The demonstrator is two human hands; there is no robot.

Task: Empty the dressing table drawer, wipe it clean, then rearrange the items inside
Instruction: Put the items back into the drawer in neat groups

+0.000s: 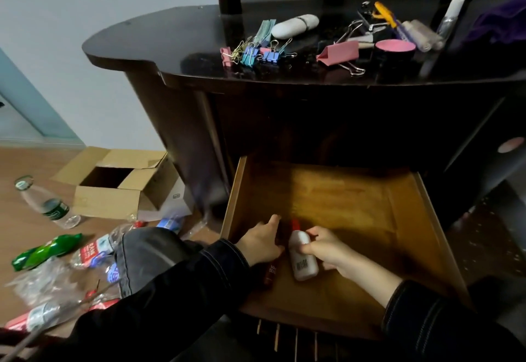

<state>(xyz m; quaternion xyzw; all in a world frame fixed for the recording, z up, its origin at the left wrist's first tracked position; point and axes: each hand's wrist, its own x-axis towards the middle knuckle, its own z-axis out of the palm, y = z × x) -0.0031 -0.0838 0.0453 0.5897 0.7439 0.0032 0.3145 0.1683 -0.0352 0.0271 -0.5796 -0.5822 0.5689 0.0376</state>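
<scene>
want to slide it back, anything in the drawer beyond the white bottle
Nothing visible: the drawer floor beyond the white bottle in the right hand is bare. Only a dark tube lies left of it, under the left hand.

Drawer [341, 205] reachable from above; front left corner occupied.
The drawer floor is left bare at the back and right, is bounded by the side walls and is overhung at the rear by the tabletop [159, 37]. The front left is blocked by a white bottle [303, 259] gripped in the right hand [327, 248] and a dark tube [271, 272] gripped in the left hand [262, 240]. The tabletop's middle and right are crowded with clips [256, 53].
</scene>
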